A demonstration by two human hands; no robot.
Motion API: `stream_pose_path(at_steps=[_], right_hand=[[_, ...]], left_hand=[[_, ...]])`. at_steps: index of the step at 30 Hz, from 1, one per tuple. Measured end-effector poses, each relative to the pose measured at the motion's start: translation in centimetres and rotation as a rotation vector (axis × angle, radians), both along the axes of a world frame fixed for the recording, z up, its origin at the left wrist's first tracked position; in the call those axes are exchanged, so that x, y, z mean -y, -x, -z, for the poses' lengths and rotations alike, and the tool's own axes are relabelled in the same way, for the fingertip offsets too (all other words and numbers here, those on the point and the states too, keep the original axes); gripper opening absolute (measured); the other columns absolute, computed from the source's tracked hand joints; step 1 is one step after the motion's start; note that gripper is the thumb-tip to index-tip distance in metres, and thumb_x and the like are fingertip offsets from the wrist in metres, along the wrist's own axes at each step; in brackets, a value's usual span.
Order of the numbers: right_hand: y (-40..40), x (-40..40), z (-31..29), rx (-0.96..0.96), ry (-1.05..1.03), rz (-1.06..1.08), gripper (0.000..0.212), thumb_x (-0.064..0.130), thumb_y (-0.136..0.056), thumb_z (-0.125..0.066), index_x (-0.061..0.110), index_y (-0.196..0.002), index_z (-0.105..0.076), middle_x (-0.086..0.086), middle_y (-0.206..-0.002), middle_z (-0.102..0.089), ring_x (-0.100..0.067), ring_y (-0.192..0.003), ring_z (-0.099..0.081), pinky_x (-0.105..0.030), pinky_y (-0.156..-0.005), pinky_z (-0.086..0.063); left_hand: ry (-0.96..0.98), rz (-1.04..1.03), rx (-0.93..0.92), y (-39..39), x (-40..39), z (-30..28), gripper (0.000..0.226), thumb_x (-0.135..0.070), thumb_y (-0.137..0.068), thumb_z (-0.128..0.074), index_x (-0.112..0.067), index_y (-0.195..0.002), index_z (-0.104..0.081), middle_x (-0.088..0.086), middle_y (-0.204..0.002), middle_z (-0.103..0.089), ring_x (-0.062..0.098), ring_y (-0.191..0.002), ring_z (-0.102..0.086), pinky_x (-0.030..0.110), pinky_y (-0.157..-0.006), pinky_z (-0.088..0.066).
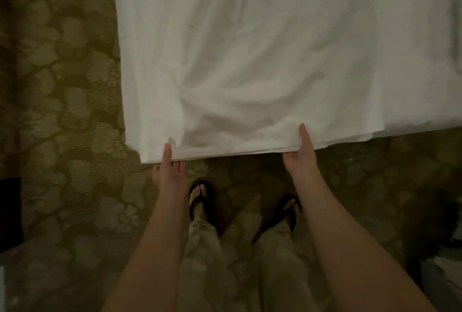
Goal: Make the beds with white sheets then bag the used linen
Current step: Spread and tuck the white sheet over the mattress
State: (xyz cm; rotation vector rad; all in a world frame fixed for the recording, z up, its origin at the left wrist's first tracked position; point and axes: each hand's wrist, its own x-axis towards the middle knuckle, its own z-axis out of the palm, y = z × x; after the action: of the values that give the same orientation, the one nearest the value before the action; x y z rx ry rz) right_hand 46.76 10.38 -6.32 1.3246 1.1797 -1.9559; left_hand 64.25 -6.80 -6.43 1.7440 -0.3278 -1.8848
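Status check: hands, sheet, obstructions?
Left hand, right hand: each grips the near hem. White sheet spread out, wrinkled. No obstruction visible.

The floor has an olive carpet (62, 101) with pale flowers; light is dim. A dark cabinet (10, 214) stands left.

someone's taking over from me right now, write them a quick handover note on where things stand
Left hand: pinches the near edge of the white sheet, thumb on top, close to its left corner.
Right hand: holds the same edge further right, thumb on top.
Sheet: spread over the bed, near edge lifted above the patterned carpet; still creased around the middle.
Done: sheet laid out across the bed.
Left: pull it smooth, tuck it in, do any other bed, then bag the used linen. No bag or used linen in view.
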Motion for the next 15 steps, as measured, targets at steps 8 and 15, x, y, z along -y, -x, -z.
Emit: stream_pose_path(at_steps=[8, 15], right_hand=[[4.2, -5.2, -1.5, -0.105, -0.111, 0.066, 0.043, 0.011, -0.079, -0.079, 0.01, -0.119, -0.064, -0.008, -0.114, -0.067, -0.023, -0.102, -0.066, -0.039, -0.089, -0.055], [5.5, -7.4, -1.7, -0.015, 0.094, 0.008, 0.053, 0.015, -0.074, -0.077, 0.006, -0.123, -0.059, -0.012, -0.117, -0.067, -0.022, -0.1, -0.067, -0.03, -0.068, -0.06]], left_hand=[[0.025, -0.119, 0.039, 1.6, -3.3, 0.6, 0.015, -0.015, -0.093, -0.064, -0.012, -0.106, -0.059, 0.001, -0.105, -0.067, 0.01, -0.092, -0.066, 0.019, -0.071, -0.057], [-0.145, -0.097, -0.197, 6.8, -6.9, -0.5, 0.024, -0.033, -0.094, -0.059, -0.016, -0.109, -0.067, 0.002, -0.096, -0.074, 0.015, -0.088, -0.071, 0.025, -0.07, -0.058]])
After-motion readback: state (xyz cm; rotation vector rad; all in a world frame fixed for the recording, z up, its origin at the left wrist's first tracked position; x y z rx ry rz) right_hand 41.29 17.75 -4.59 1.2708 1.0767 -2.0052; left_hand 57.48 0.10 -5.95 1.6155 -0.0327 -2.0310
